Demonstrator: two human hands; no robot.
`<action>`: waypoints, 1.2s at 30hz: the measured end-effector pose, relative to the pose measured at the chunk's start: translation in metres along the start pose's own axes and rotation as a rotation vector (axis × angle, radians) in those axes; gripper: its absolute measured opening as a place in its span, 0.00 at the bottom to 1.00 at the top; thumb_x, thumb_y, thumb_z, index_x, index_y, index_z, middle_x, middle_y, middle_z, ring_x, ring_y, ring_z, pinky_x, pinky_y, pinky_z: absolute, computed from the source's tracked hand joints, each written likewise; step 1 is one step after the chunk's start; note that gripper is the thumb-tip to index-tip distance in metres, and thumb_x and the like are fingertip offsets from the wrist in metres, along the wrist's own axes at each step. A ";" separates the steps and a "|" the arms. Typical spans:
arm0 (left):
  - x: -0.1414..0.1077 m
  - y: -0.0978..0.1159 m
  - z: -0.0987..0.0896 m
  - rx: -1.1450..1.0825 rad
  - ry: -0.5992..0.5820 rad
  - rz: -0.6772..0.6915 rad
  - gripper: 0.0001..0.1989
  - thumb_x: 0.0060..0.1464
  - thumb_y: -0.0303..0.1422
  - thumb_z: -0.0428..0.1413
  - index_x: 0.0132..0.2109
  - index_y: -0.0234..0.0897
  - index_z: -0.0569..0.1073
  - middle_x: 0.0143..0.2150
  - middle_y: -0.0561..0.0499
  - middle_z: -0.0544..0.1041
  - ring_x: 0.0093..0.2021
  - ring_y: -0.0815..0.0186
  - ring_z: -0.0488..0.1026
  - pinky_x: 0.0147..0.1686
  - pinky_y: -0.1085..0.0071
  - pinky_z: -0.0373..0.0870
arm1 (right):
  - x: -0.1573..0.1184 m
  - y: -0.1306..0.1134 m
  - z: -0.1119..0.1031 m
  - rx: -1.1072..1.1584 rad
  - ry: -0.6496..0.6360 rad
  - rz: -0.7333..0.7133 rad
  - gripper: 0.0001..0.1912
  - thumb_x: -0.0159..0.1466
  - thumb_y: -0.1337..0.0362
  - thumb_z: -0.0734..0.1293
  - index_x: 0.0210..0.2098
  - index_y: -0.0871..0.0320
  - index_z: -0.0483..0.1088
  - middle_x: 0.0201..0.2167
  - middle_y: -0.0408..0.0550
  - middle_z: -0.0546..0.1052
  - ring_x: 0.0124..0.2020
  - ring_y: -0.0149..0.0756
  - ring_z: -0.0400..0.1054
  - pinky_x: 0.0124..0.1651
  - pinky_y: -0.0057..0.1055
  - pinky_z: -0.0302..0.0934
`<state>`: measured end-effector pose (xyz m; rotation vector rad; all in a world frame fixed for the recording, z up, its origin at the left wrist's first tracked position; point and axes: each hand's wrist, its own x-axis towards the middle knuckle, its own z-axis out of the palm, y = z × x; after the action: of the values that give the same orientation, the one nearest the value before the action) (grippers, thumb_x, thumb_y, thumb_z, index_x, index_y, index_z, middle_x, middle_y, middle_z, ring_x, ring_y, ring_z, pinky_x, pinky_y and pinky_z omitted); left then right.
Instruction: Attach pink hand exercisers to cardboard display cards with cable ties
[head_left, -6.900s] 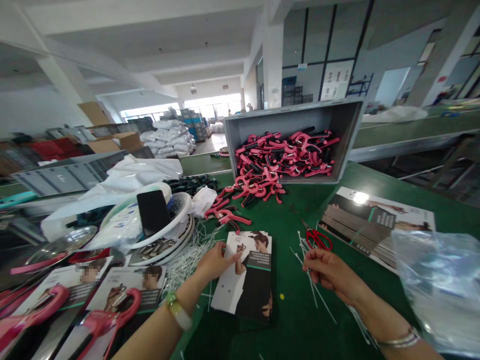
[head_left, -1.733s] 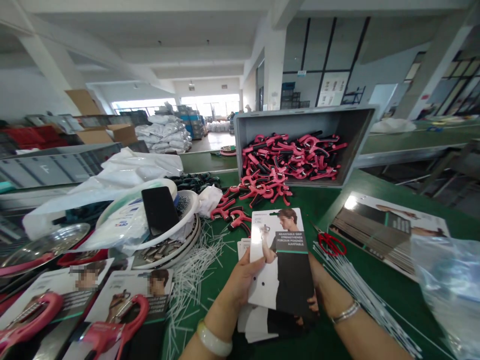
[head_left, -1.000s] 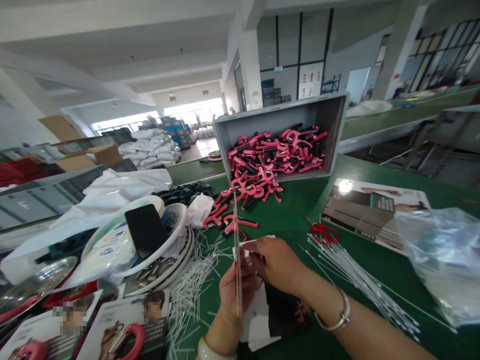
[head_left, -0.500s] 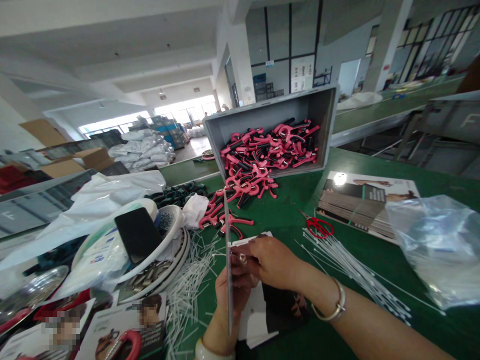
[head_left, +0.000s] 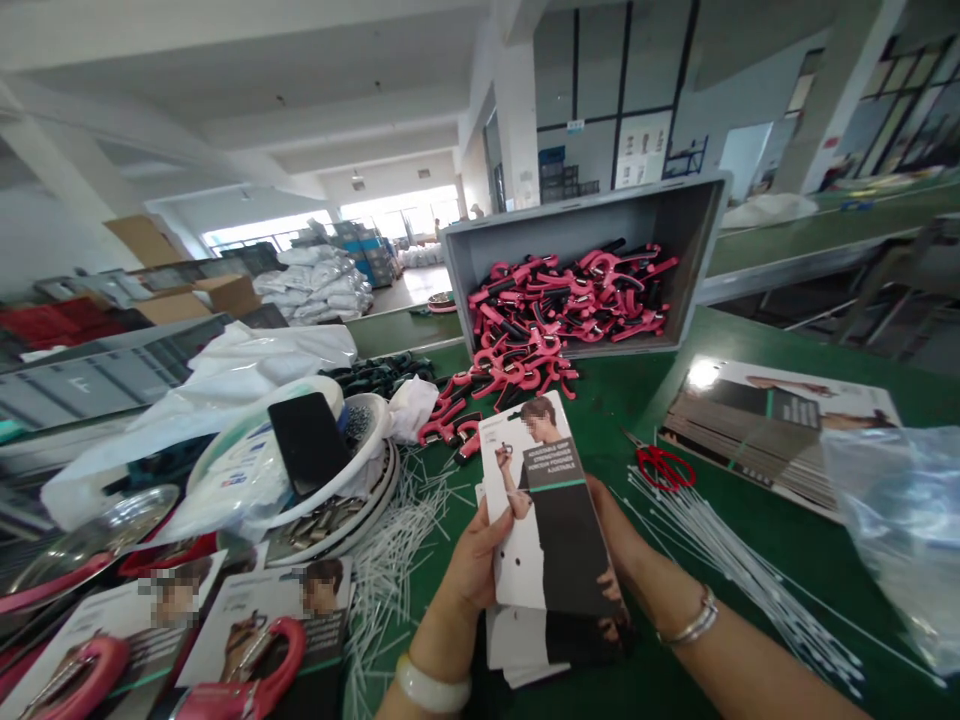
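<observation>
A printed card [head_left: 555, 540] with a dark panel faces me, tilted above more cards [head_left: 525, 650] on the green table. My left hand [head_left: 476, 555] grips its left edge, thumb on the front. My right hand [head_left: 611, 520] is at the card's right edge, its fingers mostly hidden behind it. Beyond the card, pink and black hand grips [head_left: 525, 370] spill from a grey crate [head_left: 585, 215]. To the right of my hands lie red-handled scissors [head_left: 664, 468] and long white cable ties [head_left: 750, 570].
A card stack [head_left: 780, 410] and a clear plastic bag [head_left: 900, 530] lie at right. On the left are bowls of metal parts [head_left: 315, 535], a black phone [head_left: 307, 440], cut tie ends [head_left: 397, 540] and cards bearing pink grips [head_left: 255, 670].
The card has turned from edge-on to facing me. My right hand has moved from in front of it to its right edge, partly behind. The view has shifted left.
</observation>
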<state>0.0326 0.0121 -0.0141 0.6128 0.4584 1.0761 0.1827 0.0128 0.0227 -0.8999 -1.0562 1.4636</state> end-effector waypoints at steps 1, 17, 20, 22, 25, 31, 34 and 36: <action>0.000 0.000 0.001 0.005 -0.009 0.007 0.18 0.45 0.28 0.63 0.46 0.38 0.73 0.36 0.53 0.74 0.33 0.69 0.72 0.36 0.74 0.67 | -0.002 0.001 -0.004 0.054 0.011 0.039 0.13 0.53 0.55 0.68 0.29 0.60 0.73 0.20 0.44 0.76 0.23 0.36 0.70 0.31 0.34 0.65; 0.004 -0.012 0.002 0.189 0.095 0.081 0.29 0.43 0.33 0.64 0.55 0.39 0.67 0.43 0.47 0.78 0.42 0.59 0.75 0.44 0.65 0.68 | -0.009 -0.011 -0.041 -0.740 0.416 -0.474 0.29 0.65 0.47 0.50 0.58 0.55 0.60 0.54 0.56 0.68 0.56 0.45 0.60 0.53 0.45 0.56; 0.004 -0.011 0.007 0.233 0.085 0.116 0.29 0.44 0.32 0.64 0.55 0.41 0.67 0.48 0.47 0.76 0.48 0.57 0.72 0.49 0.63 0.66 | -0.015 -0.022 -0.039 -1.292 0.153 -0.754 0.20 0.60 0.54 0.64 0.51 0.52 0.68 0.57 0.52 0.66 0.58 0.49 0.56 0.57 0.47 0.49; 0.004 -0.010 0.011 0.295 0.080 0.164 0.26 0.45 0.32 0.63 0.54 0.41 0.69 0.53 0.47 0.73 0.53 0.56 0.69 0.52 0.64 0.63 | -0.016 -0.024 -0.033 -1.509 -0.039 -0.799 0.13 0.60 0.60 0.66 0.45 0.51 0.72 0.53 0.50 0.71 0.54 0.48 0.61 0.54 0.48 0.50; 0.004 -0.009 0.012 0.358 0.094 0.179 0.26 0.45 0.32 0.63 0.53 0.38 0.69 0.55 0.46 0.72 0.55 0.56 0.67 0.53 0.65 0.62 | -0.013 -0.015 -0.025 -1.548 -0.074 -0.875 0.09 0.63 0.67 0.62 0.37 0.53 0.75 0.41 0.47 0.77 0.43 0.41 0.67 0.48 0.42 0.53; 0.005 -0.005 0.007 0.253 0.130 0.062 0.29 0.44 0.34 0.64 0.54 0.39 0.67 0.44 0.48 0.78 0.42 0.59 0.75 0.44 0.65 0.68 | -0.008 -0.006 -0.022 -1.390 -0.049 -0.974 0.11 0.64 0.67 0.60 0.36 0.55 0.74 0.35 0.48 0.78 0.39 0.38 0.68 0.45 0.39 0.56; 0.005 0.003 0.003 0.222 0.190 0.055 0.29 0.41 0.33 0.65 0.52 0.38 0.68 0.42 0.48 0.78 0.39 0.60 0.75 0.42 0.66 0.68 | -0.008 -0.015 -0.039 -1.383 -0.044 -0.877 0.12 0.62 0.60 0.63 0.43 0.56 0.72 0.42 0.51 0.77 0.45 0.40 0.67 0.48 0.39 0.58; 0.006 0.011 -0.001 0.225 0.269 0.058 0.28 0.39 0.33 0.66 0.49 0.37 0.69 0.41 0.47 0.79 0.38 0.60 0.76 0.41 0.66 0.68 | -0.011 -0.024 -0.061 -1.447 0.080 -0.718 0.15 0.63 0.58 0.62 0.44 0.58 0.72 0.42 0.53 0.76 0.46 0.41 0.67 0.49 0.38 0.59</action>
<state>0.0270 0.0215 -0.0075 0.6845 0.8073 1.1768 0.2491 0.0119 0.0251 -1.2653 -2.0989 -0.1240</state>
